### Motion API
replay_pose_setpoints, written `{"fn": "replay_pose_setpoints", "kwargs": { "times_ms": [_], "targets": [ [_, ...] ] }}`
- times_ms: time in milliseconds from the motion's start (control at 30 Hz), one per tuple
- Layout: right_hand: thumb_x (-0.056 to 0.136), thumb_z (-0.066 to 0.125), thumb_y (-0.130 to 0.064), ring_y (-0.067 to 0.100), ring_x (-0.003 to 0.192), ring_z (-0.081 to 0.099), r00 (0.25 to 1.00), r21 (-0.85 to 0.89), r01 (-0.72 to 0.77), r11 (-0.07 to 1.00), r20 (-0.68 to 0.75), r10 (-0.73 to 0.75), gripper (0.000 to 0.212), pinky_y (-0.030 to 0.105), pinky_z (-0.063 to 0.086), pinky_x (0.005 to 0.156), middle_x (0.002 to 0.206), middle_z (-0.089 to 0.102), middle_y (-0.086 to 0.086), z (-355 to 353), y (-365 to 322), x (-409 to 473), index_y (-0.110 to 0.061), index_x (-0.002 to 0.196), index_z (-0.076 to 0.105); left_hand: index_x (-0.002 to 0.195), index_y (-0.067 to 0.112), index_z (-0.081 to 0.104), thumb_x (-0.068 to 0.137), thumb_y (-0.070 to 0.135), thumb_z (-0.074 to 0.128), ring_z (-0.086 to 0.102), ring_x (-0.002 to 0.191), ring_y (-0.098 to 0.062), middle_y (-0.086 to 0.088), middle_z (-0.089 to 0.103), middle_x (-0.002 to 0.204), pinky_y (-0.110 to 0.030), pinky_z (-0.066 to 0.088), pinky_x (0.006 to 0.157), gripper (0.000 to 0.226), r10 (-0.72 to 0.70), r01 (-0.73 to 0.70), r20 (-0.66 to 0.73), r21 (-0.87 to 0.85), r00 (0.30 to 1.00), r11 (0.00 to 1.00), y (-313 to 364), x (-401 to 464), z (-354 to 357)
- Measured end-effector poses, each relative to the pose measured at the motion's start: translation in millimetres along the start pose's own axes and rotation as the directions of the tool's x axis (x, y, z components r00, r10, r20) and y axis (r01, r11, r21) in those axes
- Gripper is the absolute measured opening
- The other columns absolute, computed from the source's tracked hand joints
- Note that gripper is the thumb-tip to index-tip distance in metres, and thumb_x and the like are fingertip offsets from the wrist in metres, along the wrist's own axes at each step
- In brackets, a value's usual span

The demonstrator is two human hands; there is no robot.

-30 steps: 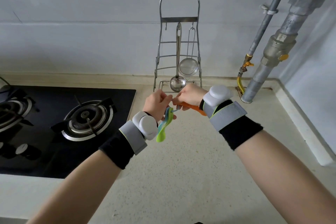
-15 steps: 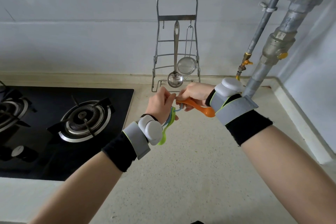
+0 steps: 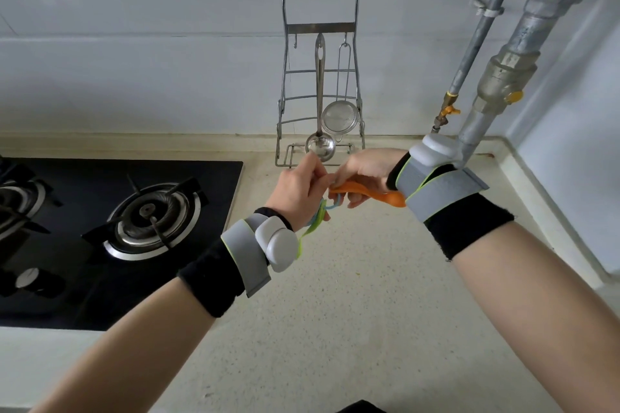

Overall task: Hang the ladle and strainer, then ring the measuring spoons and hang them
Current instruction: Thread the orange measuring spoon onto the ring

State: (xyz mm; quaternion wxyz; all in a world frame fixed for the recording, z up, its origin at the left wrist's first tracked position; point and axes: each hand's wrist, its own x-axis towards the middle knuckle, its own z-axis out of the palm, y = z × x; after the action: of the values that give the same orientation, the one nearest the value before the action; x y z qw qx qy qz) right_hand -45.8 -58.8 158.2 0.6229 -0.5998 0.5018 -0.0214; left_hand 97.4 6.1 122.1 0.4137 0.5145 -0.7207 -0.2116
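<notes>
Orange plastic measuring spoon (image 3: 369,193) lies crosswise, pinched in the right hand (image 3: 365,171), handle-end toward the left hand (image 3: 300,191) pinching the pale blue ring (image 3: 333,204).

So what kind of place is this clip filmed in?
Most likely a home kitchen: a gas hob set in a speckled countertop, a wire utensil rack holding a ladle, gas pipes in the corner.

A steel ladle (image 3: 320,144) and a small mesh strainer (image 3: 340,116) hang side by side on the wire rack (image 3: 320,27), beyond the grip, where an orange measuring spoon (image 3: 369,193) lies level at a blue ring (image 3: 332,204) and green spoons (image 3: 313,226) dangle below it.
</notes>
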Motion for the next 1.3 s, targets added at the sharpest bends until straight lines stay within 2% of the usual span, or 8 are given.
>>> {"fn": "replay_pose_setpoints", "kwargs": {
  "times_ms": [133, 300, 433, 767, 1000, 1100, 1200, 1300],
  "targets": [
    [0.086, 0.054, -0.007, 0.009, 0.043, 0.052, 0.99, 0.103, 0.141, 0.985, -0.004, -0.142, 0.017, 0.023, 0.055, 0.059, 0.053, 0.067, -0.004, 3.9, -1.6, -0.2, -0.016, 0.076, 0.063, 0.073, 0.016, 0.042, 0.089, 0.017, 0.051, 0.061, 0.055, -0.023, -0.01, 0.057, 0.068, -0.029, 0.047, 0.046, 0.018, -0.138, 0.133, -0.038, -0.114, 0.99, 0.985, 1.3, 1.5, -5.0],
    [0.089, 0.05, -0.009, 0.013, 0.062, 0.062, 0.946, 0.205, 0.323, 0.924, -0.108, -0.307, 0.019, 0.026, 0.05, 0.069, 0.062, 0.066, -0.005, 14.5, -3.8, 7.9, -0.019, 0.075, 0.057, 0.064, 0.022, 0.044, 0.089, 0.017, 0.052, 0.05, 0.04, 0.006, 0.003, 0.05, 0.056, -0.006, 0.038, 0.043, 0.027, -0.224, 0.202, -0.071, -0.232, 0.972, 0.951, -3.6, 13.8, -17.6],
    [0.09, 0.05, -0.011, 0.012, 0.066, 0.061, 0.894, 0.109, 0.41, 0.906, -0.246, -0.375, 0.02, 0.029, 0.051, 0.078, 0.074, 0.063, 0.003, 23.2, -6.2, 12.4, -0.014, 0.072, 0.059, 0.062, 0.022, 0.047, 0.087, 0.019, 0.055, 0.053, 0.053, -0.004, 0.004, 0.055, 0.06, -0.019, 0.043, 0.057, 0.027, -0.268, 0.243, -0.075, -0.242, 0.961, 0.939, -10.7, 18.6, -25.8],
    [0.095, 0.043, -0.02, 0.013, 0.054, 0.064, 0.81, -0.134, 0.461, 0.877, -0.339, -0.478, 0.03, 0.02, 0.052, 0.053, 0.068, 0.063, 0.005, 43.5, -15.0, 16.0, -0.016, 0.067, 0.052, 0.062, 0.031, 0.042, 0.085, 0.026, 0.058, 0.064, 0.069, -0.027, 0.004, 0.059, 0.065, -0.038, 0.051, 0.064, 0.028, -0.263, 0.25, -0.197, -0.088, 0.944, 0.964, -13.3, 15.9, -33.1],
    [0.095, 0.041, -0.013, 0.009, 0.044, 0.061, 0.779, -0.272, 0.456, 0.847, -0.339, -0.528, 0.026, 0.02, 0.051, 0.045, 0.07, 0.065, 0.008, 45.0, -13.3, 16.4, -0.011, 0.074, 0.057, 0.061, 0.033, 0.039, 0.085, 0.024, 0.058, 0.059, 0.06, -0.022, 0.001, 0.059, 0.062, -0.03, 0.046, 0.054, 0.031, -0.221, 0.223, -0.201, -0.013, 0.954, 0.975, -16.1, 14.7, -31.9],
    [0.094, 0.039, -0.007, 0.007, 0.038, 0.059, 0.767, -0.238, 0.482, 0.843, -0.351, -0.537, 0.031, 0.019, 0.052, 0.044, 0.062, 0.061, 0.007, 44.2, -13.8, 19.5, -0.011, 0.068, 0.055, 0.061, 0.03, 0.037, 0.087, 0.022, 0.054, 0.054, 0.06, -0.023, 0.004, 0.052, 0.061, -0.033, 0.046, 0.056, 0.032, -0.284, 0.272, -0.275, -0.084, 0.918, 0.959, -17.3, 18.4, -35.0],
    [0.094, 0.037, -0.004, 0.009, 0.039, 0.06, 0.788, -0.188, 0.486, 0.853, -0.327, -0.521, 0.033, 0.019, 0.051, 0.043, 0.059, 0.059, 0.007, 41.9, -9.0, 22.3, -0.013, 0.069, 0.056, 0.062, 0.026, 0.039, 0.088, 0.023, 0.053, 0.056, 0.069, -0.025, 0.006, 0.051, 0.066, -0.044, 0.051, 0.071, 0.029, -0.377, 0.316, -0.344, -0.222, 0.86, 0.923, -22.1, 21.8, -44.0],
    [0.094, 0.039, -0.006, 0.008, 0.041, 0.062, 0.796, -0.123, 0.492, 0.862, -0.337, -0.503, 0.029, 0.019, 0.053, 0.046, 0.062, 0.061, 0.006, 41.6, -3.9, 28.5, -0.014, 0.074, 0.059, 0.063, 0.025, 0.043, 0.086, 0.026, 0.056, 0.062, 0.07, -0.025, 0.004, 0.054, 0.068, -0.044, 0.053, 0.073, 0.026, -0.38, 0.326, -0.298, -0.216, 0.876, 0.92, -27.9, 20.8, -50.1]
  ]
}}
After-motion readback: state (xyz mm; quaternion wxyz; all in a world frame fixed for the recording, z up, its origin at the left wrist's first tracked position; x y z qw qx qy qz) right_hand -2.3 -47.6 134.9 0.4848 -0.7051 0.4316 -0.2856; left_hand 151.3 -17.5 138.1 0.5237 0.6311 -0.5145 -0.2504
